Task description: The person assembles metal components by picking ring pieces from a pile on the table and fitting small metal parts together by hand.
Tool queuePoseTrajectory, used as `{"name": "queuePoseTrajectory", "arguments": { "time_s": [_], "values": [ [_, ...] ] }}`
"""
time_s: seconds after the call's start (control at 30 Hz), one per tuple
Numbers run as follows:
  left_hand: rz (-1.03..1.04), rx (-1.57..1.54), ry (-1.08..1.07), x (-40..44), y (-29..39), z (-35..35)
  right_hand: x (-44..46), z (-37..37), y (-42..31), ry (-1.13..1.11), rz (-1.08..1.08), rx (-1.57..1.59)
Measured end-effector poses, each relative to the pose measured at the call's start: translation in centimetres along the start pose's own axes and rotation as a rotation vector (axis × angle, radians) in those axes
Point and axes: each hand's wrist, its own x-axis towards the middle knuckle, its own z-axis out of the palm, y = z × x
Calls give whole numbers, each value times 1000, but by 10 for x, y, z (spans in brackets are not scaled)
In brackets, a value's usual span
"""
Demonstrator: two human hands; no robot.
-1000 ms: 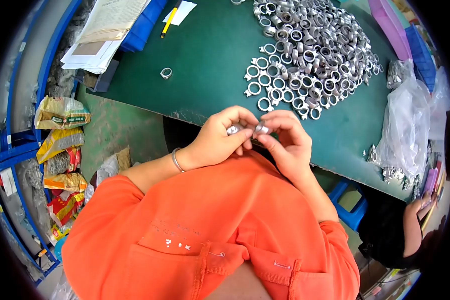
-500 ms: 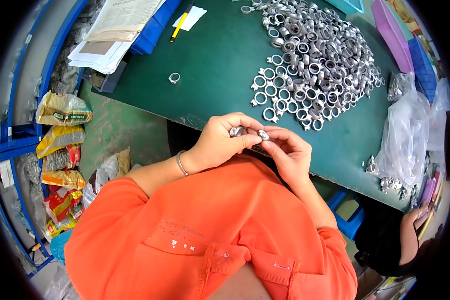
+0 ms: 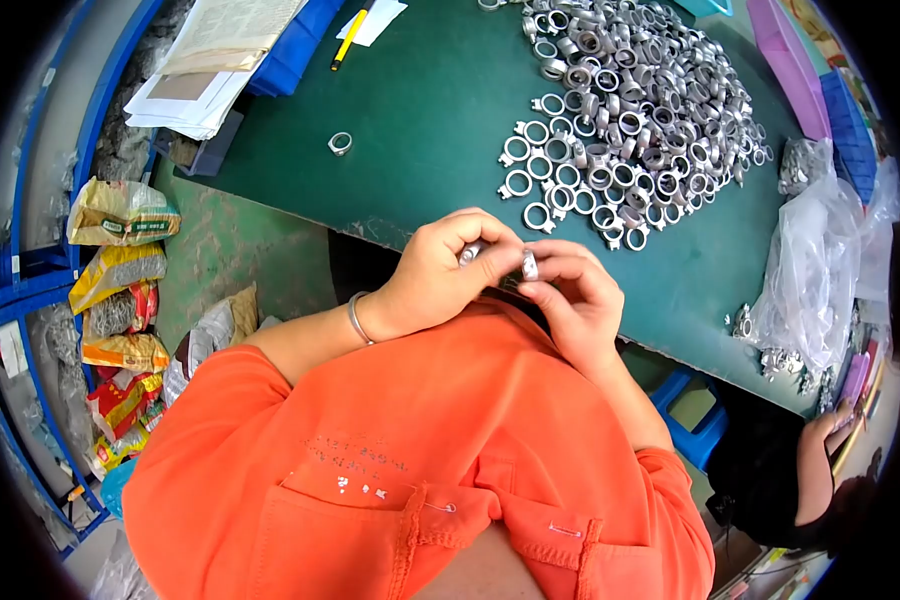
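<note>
Close in front of my chest, at the table's near edge, my left hand (image 3: pixel 452 268) is closed on a silver metal ring (image 3: pixel 470 252), mostly covered by the fingers. My right hand (image 3: pixel 576 290) pinches another metal ring (image 3: pixel 529 266) between thumb and fingers, seen edge-on. The fingertips of both hands almost meet. Beyond them, a large heap of similar metal rings (image 3: pixel 630 125) with small lugs covers the right half of the green table (image 3: pixel 410 130). One single ring (image 3: pixel 340 143) lies apart on the left.
A yellow marker (image 3: pixel 350 38) and papers (image 3: pixel 205 60) over a blue bin (image 3: pixel 292 50) are at the back left. Plastic bags (image 3: pixel 808 270) and a pink bin (image 3: pixel 788 65) line the right side. Filled sacks (image 3: pixel 120 215) stand left; another person's arm (image 3: pixel 816 470) shows at lower right.
The ring in my right hand has turned slightly, and the fingers of both hands have shifted a little. The table scene has moved slightly up and left in view.
</note>
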Motion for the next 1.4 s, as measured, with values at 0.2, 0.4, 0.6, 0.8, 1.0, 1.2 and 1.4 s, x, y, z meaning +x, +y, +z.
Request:
{"name": "queuePoseTrajectory", "arguments": {
  "time_s": [0.2,0.4,0.6,0.8,1.0,1.2,1.4],
  "values": [
    [-536,-748,-151,6,-8,0,24,-11,-6,-30,-442,-710],
    [-447,-531,-216,7,-8,-1,47,-21,-5,77,-308,-1198],
    [-411,-540,-154,10,-11,0,25,-19,-8,100,-62,-474],
    [-359,-629,-136,12,-2,3,10,-8,-6,143,-131,-238],
    [-150,-263,-129,9,5,5,6,-4,-4,55,-125,-97],
    [-70,-258,-122,8,8,6,5,-9,-9,68,302,331],
    [-150,-318,-148,8,12,5,2,-5,-11,69,225,357]
  ]
}}
